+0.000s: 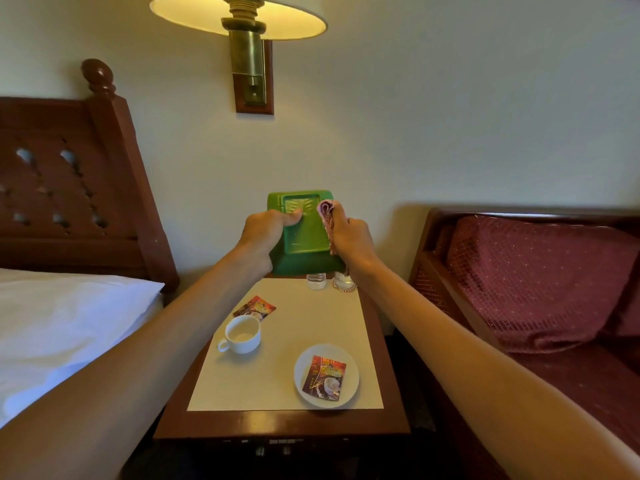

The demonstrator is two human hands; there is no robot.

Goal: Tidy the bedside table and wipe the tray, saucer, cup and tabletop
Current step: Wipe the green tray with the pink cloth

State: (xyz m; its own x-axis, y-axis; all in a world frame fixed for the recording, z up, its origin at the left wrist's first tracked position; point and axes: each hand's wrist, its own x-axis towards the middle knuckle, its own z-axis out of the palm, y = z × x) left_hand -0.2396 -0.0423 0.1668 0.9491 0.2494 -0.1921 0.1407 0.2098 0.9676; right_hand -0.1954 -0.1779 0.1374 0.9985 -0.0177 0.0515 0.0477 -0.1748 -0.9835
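Note:
I hold a green tray [304, 233] up in the air above the far end of the bedside table [277, 422], its underside facing me. My left hand [266, 230] grips its left edge, thumb pressed on the bottom. My right hand [348, 237] grips a pink checked cloth [327, 216] against the tray's right edge. On the table's cream mat [311, 317] stand a white cup [242, 334] and a white saucer [325, 375] with a coffee sachet [323, 377] on it. A second sachet [254, 308] lies behind the cup.
A small water bottle [316, 281] and a glass on a doily [343, 283] stand at the table's back edge, under the tray. A bed with a white pillow [69, 317] is at the left, a red cushioned chair [530, 282] at the right, and a wall lamp [242, 22] above.

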